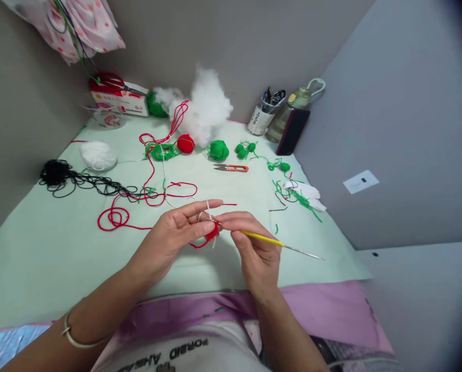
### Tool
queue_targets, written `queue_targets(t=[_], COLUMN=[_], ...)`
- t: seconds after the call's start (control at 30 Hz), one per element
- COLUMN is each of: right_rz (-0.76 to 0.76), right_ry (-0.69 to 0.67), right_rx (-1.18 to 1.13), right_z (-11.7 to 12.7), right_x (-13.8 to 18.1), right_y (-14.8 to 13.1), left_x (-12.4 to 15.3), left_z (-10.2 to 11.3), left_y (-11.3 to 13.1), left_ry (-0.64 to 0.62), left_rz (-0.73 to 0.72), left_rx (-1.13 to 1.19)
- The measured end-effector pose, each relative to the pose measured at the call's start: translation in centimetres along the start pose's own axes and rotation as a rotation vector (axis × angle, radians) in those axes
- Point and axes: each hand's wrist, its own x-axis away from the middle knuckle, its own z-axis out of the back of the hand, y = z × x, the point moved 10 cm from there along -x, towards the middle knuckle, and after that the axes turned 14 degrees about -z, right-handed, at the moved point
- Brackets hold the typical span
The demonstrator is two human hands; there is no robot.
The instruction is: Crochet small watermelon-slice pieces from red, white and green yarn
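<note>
Left hand (175,227) pinches small red crocheted yarn piece (211,231), probably light, soft, best held by its edge; right hand (258,254) grips slim yellow-handled metal crochet hook (264,238), tail toward 4 o'clock.

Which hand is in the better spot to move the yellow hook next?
Probably the right hand: it grips the yellow hook, with one end at the red crochet piece, while the left hand pinches that piece.
</note>
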Motion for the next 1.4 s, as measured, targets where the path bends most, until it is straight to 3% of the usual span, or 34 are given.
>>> queue_targets(t=[0.43,0.7,0.8,0.87,0.97,1.03,1.1,1.2,1.3,1.4], right_rz=[-0.066,-0.215,-0.268,-0.211,0.091,0.301,0.346,0.137,-0.076,-0.101], right_ry=[0.018,0.047,0.062,0.093,0.176,0.223,0.254,0.264,0.203,0.15], right_rx=[-0.113,-0.322,-0.371,-0.24,0.224,0.476,0.508,0.23,-0.099,-0.125], right_z=[0.3,1.7,1.7,1.5,0.4,-0.8,-0.7,1.4,2.0,1.2], right_x=[-0.3,-0.9,-1.0,-0.8,0.6,1.9,2.2,0.9,-0.2,-0.6], right_y=[1.1,2.9,3.4,3.0,0.3,-1.3,-1.6,-0.4,1.3,1.5], left_x=[0.1,0.2,0.1,0.0,0.3,0.5,0.6,0.7,0.5,0.5], left_z=[0.1,0.4,0.3,0.3,0.4,0.2,0.0,0.6,1.0,0.4], left_y=[-1.0,-1.0,-0.7,-0.5,-0.5,-1.2,-2.1,-2.2,-1.2,-0.9], left_ry=[0.015,0.006,0.031,0.085,0.165,0.176,0.16,0.164,0.176,0.144], left_rz=[0.036,0.076,0.019,-0.054,-0.132,-0.099,-0.004,0.078,0.031,-0.023], left_rx=[0.028,0.063,0.043,-0.011,-0.038,0.044,0.125,0.121,0.04,-0.02])
